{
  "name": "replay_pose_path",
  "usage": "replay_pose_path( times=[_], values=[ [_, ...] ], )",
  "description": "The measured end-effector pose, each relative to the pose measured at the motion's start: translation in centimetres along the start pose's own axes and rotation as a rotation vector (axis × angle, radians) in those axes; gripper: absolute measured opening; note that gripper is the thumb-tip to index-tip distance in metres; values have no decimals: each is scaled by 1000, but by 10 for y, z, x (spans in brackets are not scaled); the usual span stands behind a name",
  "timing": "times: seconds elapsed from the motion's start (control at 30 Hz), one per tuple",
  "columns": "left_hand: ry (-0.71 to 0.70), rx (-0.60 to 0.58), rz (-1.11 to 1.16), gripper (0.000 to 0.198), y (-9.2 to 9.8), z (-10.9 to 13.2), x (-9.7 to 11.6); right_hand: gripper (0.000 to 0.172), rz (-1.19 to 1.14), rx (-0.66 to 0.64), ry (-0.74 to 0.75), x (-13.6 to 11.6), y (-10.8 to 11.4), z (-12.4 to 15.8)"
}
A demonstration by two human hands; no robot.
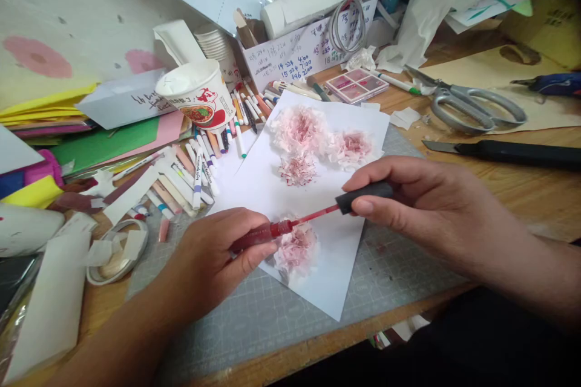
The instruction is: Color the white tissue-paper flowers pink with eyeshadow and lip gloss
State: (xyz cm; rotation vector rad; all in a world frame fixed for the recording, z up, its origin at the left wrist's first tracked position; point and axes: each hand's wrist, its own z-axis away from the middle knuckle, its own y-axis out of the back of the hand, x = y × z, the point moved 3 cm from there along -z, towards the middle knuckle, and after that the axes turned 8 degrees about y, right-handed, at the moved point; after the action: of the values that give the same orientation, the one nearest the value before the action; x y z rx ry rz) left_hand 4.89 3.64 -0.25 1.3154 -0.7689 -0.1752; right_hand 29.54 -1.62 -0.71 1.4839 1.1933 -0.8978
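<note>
My left hand (222, 254) is closed around a small red lip gloss tube (258, 236), its neck pointing right. In my right hand (403, 199), thumb and fingers pinch the black cap (363, 195) of the applicator. Its thin red wand (315, 215) reaches left to the tube's mouth; whether the tip is still inside I cannot tell. Below the wand lies a pink and white ruffled paper flower (297, 249), partly covered by the tube. Farther back on the white paper (336, 278) sit a large flower (302, 130), a flower at right (351, 148) and a smaller one (297, 169).
Metal scissors (476, 103) and a black utility knife (512, 151) with its blade out lie at right. A palette (356, 84) is behind the flowers. Several markers (200, 175) and a paper bowl (200, 97) stand left. A grey cutting mat (218, 338) lies underneath.
</note>
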Motion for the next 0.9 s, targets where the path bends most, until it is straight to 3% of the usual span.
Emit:
replay_pose_path(
  times=[0.3,0.4,0.53,0.63,0.83,0.9],
  values=[
    [-146,57,18,30,-4,10,13,6,26,-174,193,-21,-40,1],
    [-141,86,-55,31,-1,8,5,6,32,-125,110,-17,-24,-2],
    [-129,136,-186,34,4,2,-8,12,-15,15,5,-9,14,-4],
    [-59,163,-208,33,4,-1,-13,13,11,85,-47,-4,30,0],
    [252,51,-250,32,-2,-4,-18,23,143,-59,-173,4,19,8],
    [298,44,-265,32,-2,-3,-20,24,137,-80,-195,5,15,8]
  ],
)
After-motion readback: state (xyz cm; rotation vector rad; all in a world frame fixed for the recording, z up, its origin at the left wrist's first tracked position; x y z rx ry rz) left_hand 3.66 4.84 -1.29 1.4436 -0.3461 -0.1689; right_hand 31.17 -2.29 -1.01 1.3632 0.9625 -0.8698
